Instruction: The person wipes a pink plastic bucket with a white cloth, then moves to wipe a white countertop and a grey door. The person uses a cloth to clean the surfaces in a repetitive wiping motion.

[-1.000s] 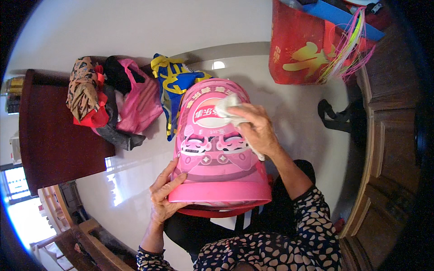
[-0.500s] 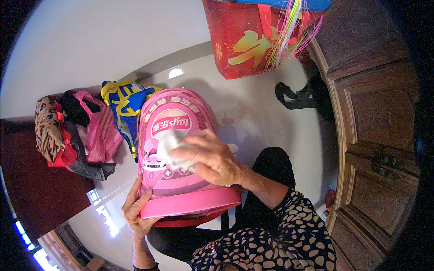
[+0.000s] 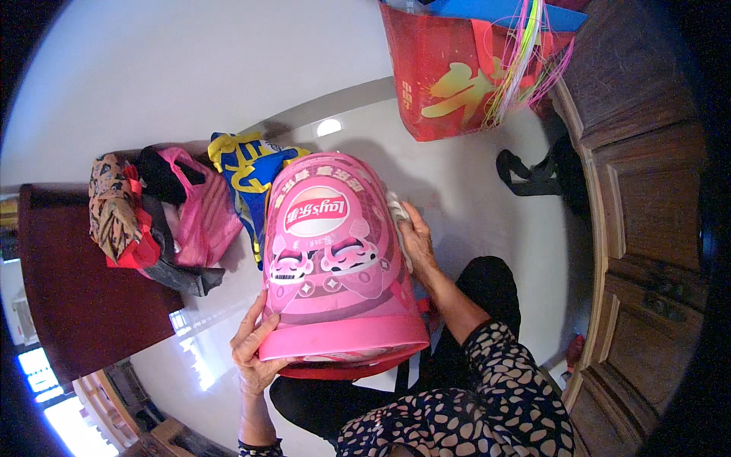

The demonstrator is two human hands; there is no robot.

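A pink plastic bin (image 3: 335, 305) with cartoon print lies tilted in front of me, its wide rim toward my body and its rounded base pointing away. My left hand (image 3: 255, 349) grips the rim at the near left corner, thumb on the outer side. At the bin's right side, my right hand (image 3: 416, 242) presses a white cloth (image 3: 397, 212) against the wall. Part of that cloth is hidden under the fingers. A red edge shows beneath the rim, and what it belongs to is unclear.
Beyond the bin at the left are a blue and yellow bag (image 3: 251, 171), a pink plastic bag (image 3: 205, 213) and a patterned cloth bundle (image 3: 113, 206). A red bag (image 3: 426, 84) with colourful strands stands far right, near dark straps (image 3: 525, 175) and a wooden door (image 3: 647, 206).
My right hand has moved with the cloth from the bin's printed top to its right side, uncovering the cartoon print. My left hand stays at the rim. The whole view has shifted slightly.
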